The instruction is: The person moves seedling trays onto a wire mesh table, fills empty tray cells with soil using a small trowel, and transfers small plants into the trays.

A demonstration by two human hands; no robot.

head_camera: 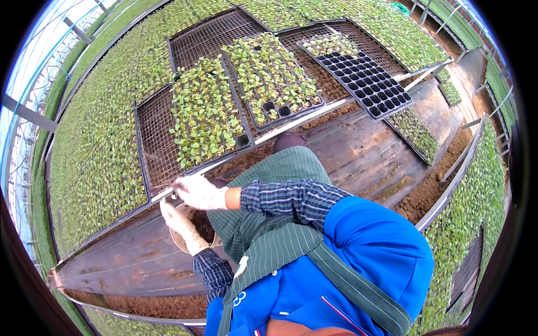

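Observation:
Both hands wear pale gloves and meet at the bench's edge, above a round bucket (180, 241) with dark contents. My right hand (199, 192) has its fingers bent around something small, too blurred to name. My left hand (180, 220) is just beside it, fingertips raised near the same spot; whether it holds anything is unclear. Behind them a seedling tray (206, 117) lies on the mesh bench, with an unfilled cell at its near corner. A second seedling tray (273, 80) sits beside it. Farther right, a black plug tray (365, 84) has mostly bare cells and seedlings at its far end.
The bench's pale metal rail (302, 119) runs before me. Dense seedlings (92, 168) cover the bench at left. Dark ground sheeting (138, 256) lines the aisle, where another seedling tray (414, 134) lies at right. A second planted bench (475, 197) stands on the far right.

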